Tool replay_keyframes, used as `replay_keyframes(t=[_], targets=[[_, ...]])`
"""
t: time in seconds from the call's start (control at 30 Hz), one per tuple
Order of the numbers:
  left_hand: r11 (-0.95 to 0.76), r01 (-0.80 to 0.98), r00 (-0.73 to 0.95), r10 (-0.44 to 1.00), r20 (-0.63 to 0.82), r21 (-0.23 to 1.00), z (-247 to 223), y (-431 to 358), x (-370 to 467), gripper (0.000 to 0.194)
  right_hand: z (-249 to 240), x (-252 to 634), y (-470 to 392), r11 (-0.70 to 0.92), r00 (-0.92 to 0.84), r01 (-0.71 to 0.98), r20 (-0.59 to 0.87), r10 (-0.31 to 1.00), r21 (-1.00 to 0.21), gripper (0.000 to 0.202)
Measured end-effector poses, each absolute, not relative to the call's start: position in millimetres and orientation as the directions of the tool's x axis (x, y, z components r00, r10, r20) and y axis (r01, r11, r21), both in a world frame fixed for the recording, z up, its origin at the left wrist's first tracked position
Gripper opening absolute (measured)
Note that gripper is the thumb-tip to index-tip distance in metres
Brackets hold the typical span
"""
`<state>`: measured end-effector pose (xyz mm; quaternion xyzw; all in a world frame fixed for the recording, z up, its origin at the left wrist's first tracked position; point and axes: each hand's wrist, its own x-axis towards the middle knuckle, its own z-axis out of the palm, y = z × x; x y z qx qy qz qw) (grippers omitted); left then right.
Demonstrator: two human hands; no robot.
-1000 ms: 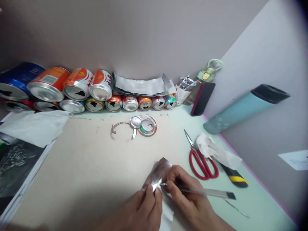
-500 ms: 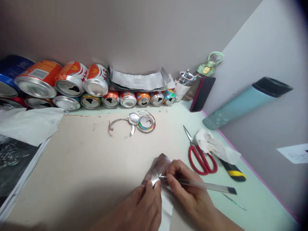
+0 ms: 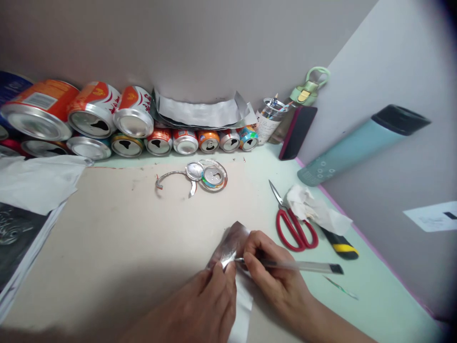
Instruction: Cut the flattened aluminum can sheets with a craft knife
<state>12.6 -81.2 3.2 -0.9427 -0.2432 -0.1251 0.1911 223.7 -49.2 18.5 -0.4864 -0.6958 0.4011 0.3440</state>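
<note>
A ballpoint pen (image 3: pixel 300 267) with a clear barrel and dark end cap is pinched in my right hand (image 3: pixel 273 271). Its tip touches a shiny strip of aluminium sheet (image 3: pixel 233 238) near the front of the table. My left hand (image 3: pixel 210 300) is closed, thumb and fingers gripping the strip's lower part, right beside the pen tip. Under both hands lies a white paper (image 3: pixel 244 305), partly covered. Whatever mark the tip leaves is too small to make out.
Red-handled scissors (image 3: pixel 296 231), a crumpled tissue (image 3: pixel 314 209) and a black-yellow cutter (image 3: pixel 342 245) lie at right. Cut can ends (image 3: pixel 213 176) sit ahead. Stacked drink cans (image 3: pixel 94 112) line the wall, carrying metal sheets (image 3: pixel 200 114). A blue tumbler (image 3: pixel 360 145) leans at right.
The whole view has shifted slightly, so things appear a bit higher and further left. Both hands keep their hold, and the pen tip stays at about the same spot on the strip.
</note>
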Motion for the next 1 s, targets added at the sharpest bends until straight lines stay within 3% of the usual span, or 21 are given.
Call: replay_keyframes(t=[0.5, 0.73, 1.0], targets=[[-0.812, 0.458, 0.885, 0.374, 0.279, -0.363, 3, -81, 9, 0.04, 13, 224, -50, 0.213, -0.258, 0.426, 0.107, 0.96, -0.879, 0.028], [-0.801, 0.525, 0.834, 0.418, 0.359, -0.286, -1, -83, 14, 0.037, 22, 222, -48, 0.218, -0.3, 0.449, 0.083, 0.95, -0.867, 0.026], [-0.802, 0.509, 0.848, 0.407, 0.339, -0.312, 2, -83, 12, 0.037, 11, 230, -54, 0.224, -0.231, 0.347, 0.149, 0.961, -0.911, 0.025]])
